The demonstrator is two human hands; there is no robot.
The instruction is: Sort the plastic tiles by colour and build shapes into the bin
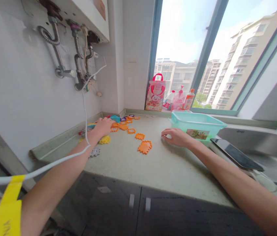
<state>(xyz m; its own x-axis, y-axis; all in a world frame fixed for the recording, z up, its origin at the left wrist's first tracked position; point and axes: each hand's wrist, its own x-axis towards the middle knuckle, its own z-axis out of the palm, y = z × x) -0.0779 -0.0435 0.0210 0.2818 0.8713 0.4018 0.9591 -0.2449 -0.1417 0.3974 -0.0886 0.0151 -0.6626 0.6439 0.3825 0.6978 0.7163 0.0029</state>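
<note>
My left hand (104,126) reaches into a pile of interlocking plastic puzzle pieces at the counter's back left corner. Its fingers look stretched out over the pieces, though their tips are partly hidden. Beside it lie an orange piece (123,127), a teal piece (115,118), a yellow piece (104,140) and a grey piece (94,152). My right hand (175,136) rests on the counter, thumb and finger curled together, with nothing visible in them. Between my hands lie a solid orange piece (144,147) and an orange frame piece (139,136).
A teal plastic basket (198,118) stands right behind my right hand. A dark phone (236,154) lies by the steel sink (273,154). A pink bag (155,95) and several bottles (178,100) line the window. A white cable (62,159) crosses before my left arm.
</note>
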